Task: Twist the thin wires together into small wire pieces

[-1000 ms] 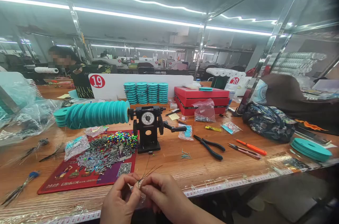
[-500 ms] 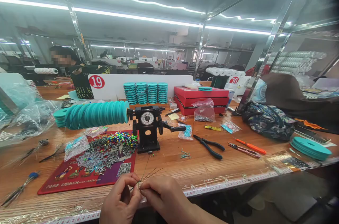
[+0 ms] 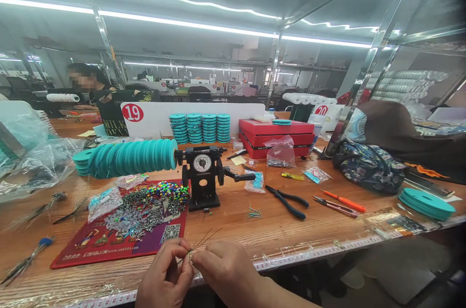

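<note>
My left hand [image 3: 166, 271] is closed in a pinch at the table's front edge, gripping thin dark line [image 3: 205, 238] whose loose ends stick up to the right. Against its fingertips, my right hand [image 3: 224, 269] pinches too, at the same spot on the line; the exact point is hidden by the fingers. Just beyond lies a red mat [image 3: 91, 250] heaped with swivels [image 3: 145, 218] and coloured beads [image 3: 169, 191]. Behind the hands stands a black hand-crank winder [image 3: 204, 177] with a dial, carrying a row of turquoise foam spools [image 3: 133, 157].
Black pliers [image 3: 287, 201], scissors-like tweezers [image 3: 335, 206] and an orange-handled tool [image 3: 344, 200] lie to the right. Turquoise spools [image 3: 425, 203] sit at the right edge. Further back are a red box [image 3: 276, 138] and stacked spools [image 3: 200, 128]. A person [image 3: 87, 82] sits at the back left.
My right hand has shifted slightly while staying against the left. The loose line ends have moved a little, and the upright strand seen before no longer stands out. My left hand stays nearly in place.
</note>
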The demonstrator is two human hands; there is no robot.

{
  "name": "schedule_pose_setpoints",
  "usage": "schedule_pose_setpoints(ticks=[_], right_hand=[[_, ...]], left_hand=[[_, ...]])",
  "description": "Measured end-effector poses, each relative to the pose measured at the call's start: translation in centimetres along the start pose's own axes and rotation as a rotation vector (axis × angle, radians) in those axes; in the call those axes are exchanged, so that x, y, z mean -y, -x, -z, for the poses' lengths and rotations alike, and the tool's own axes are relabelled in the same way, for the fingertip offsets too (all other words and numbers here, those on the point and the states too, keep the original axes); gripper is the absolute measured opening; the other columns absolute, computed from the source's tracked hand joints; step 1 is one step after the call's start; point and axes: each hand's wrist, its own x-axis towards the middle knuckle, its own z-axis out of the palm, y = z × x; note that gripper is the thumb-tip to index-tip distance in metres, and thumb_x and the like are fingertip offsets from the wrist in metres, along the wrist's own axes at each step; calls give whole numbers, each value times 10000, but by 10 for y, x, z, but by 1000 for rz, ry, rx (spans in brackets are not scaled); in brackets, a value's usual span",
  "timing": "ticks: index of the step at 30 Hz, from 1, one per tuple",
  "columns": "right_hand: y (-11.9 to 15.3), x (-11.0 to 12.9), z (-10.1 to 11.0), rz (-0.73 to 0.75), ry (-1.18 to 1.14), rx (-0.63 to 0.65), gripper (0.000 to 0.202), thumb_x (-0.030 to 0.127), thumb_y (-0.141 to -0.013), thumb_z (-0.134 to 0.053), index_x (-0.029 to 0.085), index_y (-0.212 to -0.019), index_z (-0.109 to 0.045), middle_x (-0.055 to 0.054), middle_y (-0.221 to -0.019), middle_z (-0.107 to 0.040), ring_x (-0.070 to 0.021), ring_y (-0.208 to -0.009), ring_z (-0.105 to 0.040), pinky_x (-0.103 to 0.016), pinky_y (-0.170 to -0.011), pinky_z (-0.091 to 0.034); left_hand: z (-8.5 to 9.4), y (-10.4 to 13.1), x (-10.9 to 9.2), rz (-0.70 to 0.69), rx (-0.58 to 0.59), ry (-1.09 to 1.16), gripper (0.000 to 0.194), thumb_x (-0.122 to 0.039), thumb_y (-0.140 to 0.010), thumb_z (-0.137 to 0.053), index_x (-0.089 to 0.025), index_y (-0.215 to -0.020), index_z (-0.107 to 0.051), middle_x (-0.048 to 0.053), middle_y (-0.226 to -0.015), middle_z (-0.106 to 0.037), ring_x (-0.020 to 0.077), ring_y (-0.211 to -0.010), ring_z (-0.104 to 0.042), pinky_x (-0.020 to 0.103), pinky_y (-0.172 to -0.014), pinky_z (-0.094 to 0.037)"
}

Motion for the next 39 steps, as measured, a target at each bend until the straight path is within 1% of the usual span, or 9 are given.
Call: schedule_pose_setpoints(ticks=[8, 13, 17, 21, 24, 29, 33, 36, 39], right_hand=[[-12, -4, 26, 160, 170, 111, 160, 220, -891, -374, 186, -897, -530, -12, -779, -571, -122, -667, -499, -236, -560, -332], [-22, -15, 22, 176, 187, 136, 127, 246, -870, -418, 184, -876, -530, 18, -628, -553, -124, -549, -477, -253, -481, -285], [-26, -22, 13, 120, 134, 177, 83, 257, -810, -506, 178, -820, -531, 27, -630, -569, -115, -552, -509, -253, -451, -253], [-30, -26, 5, 52, 72, 163, 94, 204, -805, -495, 166, -729, -534, 29, -610, -593, -97, -538, -525, -249, -438, -229], [-37, -27, 8, 10, 58, 243, 124, 181, -792, -514, 171, -677, -558, 31, -614, -611, -96, -533, -529, -245, -430, -202], [-50, -29, 21, -204, -202, 397, 173, 135, -791, -503, 182, -675, -623, 51, -593, -629, -72, -557, -543, -165, -475, -291], [-50, -30, 23, -283, -264, 409, 145, 168, -793, -513, 205, -768, -651, 37, -649, -650, -84, -608, -567, -161, -519, -337], [-42, -23, 27, -312, -108, 187, 103, 250, -777, -552, 197, -816, -630, -10, -805, -645, -129, -714, -569, -206, -583, -359], [-26, -10, 30, -389, -114, 21, 114, 251, -791, -519, 176, -748, -595, -9, -742, -605, -112, -653, -544, -209, -582, -360]], left_hand=[[1, -3, -7, -69, 56, -12, 72, -250, -734, -543, -231, -665, -545, -11, -805, -618, 106, -713, -626, 129, -600, -470], [2, -9, -14, -96, 79, -93, 66, -228, -747, -502, -230, -688, -531, -29, -792, -630, 107, -672, -617, 152, -593, -465], [-1, -9, -15, -124, 74, -174, 91, -222, -770, -465, -231, -681, -483, -26, -763, -616, 114, -646, -617, 165, -564, -469], [-7, -7, -9, -288, -77, -343, 85, -183, -769, -455, -226, -705, -492, 28, -824, -599, 139, -708, -629, 195, -577, -471], [-11, -8, -3, -480, -196, -471, 80, -130, -753, -476, -202, -764, -511, 64, -829, -609, 149, -694, -634, 221, -599, -457], [-11, -10, 0, -681, -225, -539, 138, -89, -723, -540, -185, -815, -503, 62, -791, -691, 157, -707, -657, 247, -725, -434], [-9, -8, -3, -490, -148, -403, 105, -118, -746, -487, -218, -778, -495, 28, -802, -673, 129, -691, -653, 198, -635, -464], [-6, -4, -6, -217, -73, -196, 66, -183, -750, -472, -234, -710, -480, 0, -779, -639, 111, -643, -641, 158, -531, -474], [-3, -2, -5, 2, -48, -25, 61, -251, -720, -509, -231, -664, -498, -8, -762, -641, 119, -630, -639, 156, -532, -492]])
